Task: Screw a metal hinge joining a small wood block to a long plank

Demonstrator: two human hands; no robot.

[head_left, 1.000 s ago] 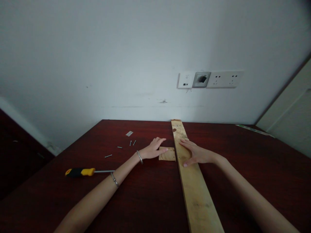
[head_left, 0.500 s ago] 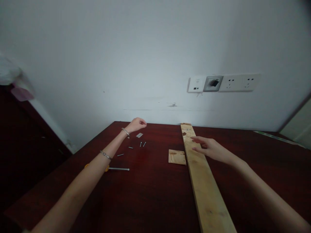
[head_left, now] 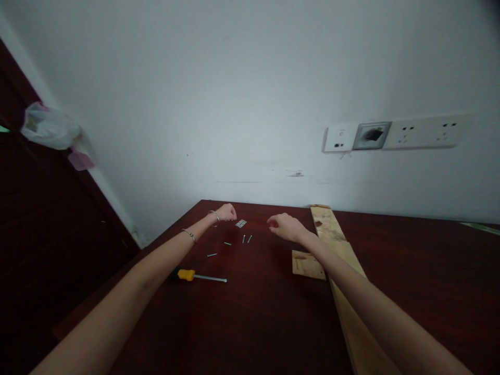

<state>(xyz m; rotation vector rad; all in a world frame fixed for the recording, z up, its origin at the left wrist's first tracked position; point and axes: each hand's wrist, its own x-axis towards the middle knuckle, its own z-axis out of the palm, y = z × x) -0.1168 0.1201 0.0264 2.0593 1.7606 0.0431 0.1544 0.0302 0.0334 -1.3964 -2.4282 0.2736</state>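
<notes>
A dark red wooden surface (head_left: 265,312) meets the white wall (head_left: 195,104). My left hand (head_left: 225,212) is curled, so I cannot tell if it grips anything; my right hand (head_left: 285,227) is loosely curled and empty. Between them lie screws (head_left: 244,238); a small metal plate (head_left: 241,223) lies just beyond them. A yellow-handled screwdriver (head_left: 195,276) lies nearer me, with a plywood piece (head_left: 308,264) and a wooden plank (head_left: 332,229) to their right.

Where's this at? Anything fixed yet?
Nothing looks fastened: the wood square lies beside the plank. In hand: nothing visible; the left hand and right hand are over the table. Left: the screws, metal plate and screwdriver all lie on it.
</notes>
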